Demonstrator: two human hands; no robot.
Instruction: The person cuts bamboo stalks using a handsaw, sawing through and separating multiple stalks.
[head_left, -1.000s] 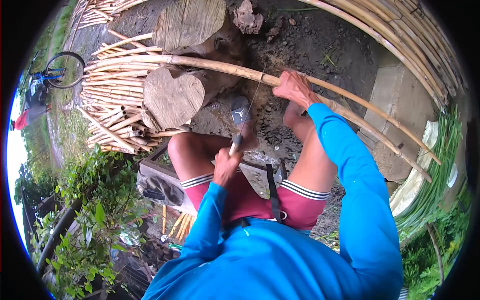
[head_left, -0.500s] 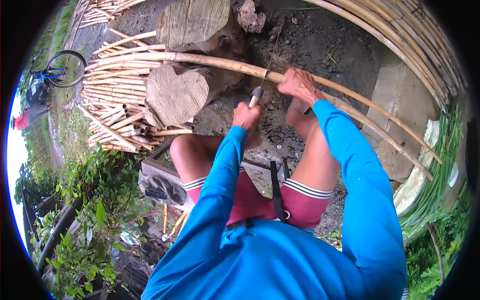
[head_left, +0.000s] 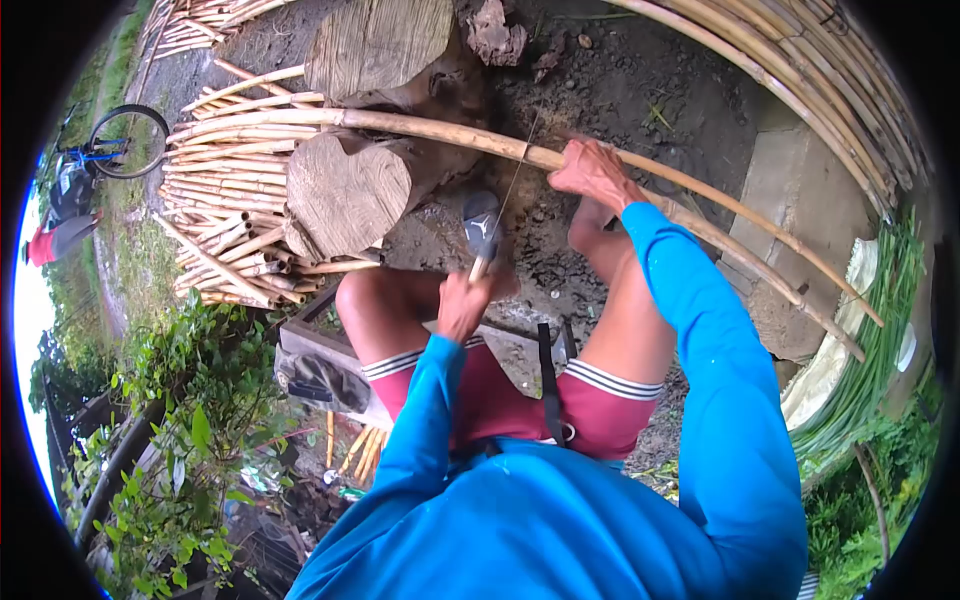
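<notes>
My left hand [head_left: 465,305] is closed around the pale handle of a narrow hand saw [head_left: 513,185]. Its thin blade runs up and away from me, across a long bamboo pole [head_left: 440,127]. Just right of the blade, my right hand [head_left: 597,170] wraps round the pole. The pole's left part passes above a heart-shaped log stump [head_left: 350,190]. A thinner bamboo pole [head_left: 740,208] extends right from beneath my right hand. How deep the blade sits in the bamboo cannot be made out.
Many cut bamboo pieces [head_left: 225,185] are piled left of the stump, near a second stump [head_left: 380,45]. Long bamboo poles [head_left: 800,70] lean at upper right, above a concrete block [head_left: 800,190]. Green stalks [head_left: 870,350] lie right. A bicycle wheel [head_left: 128,141] and a person [head_left: 65,238] are far left.
My left hand has drawn the saw back toward my body and left, uncovering a dark sandal with a white logo. My right hand still holds the bamboo pole in about the same place.
</notes>
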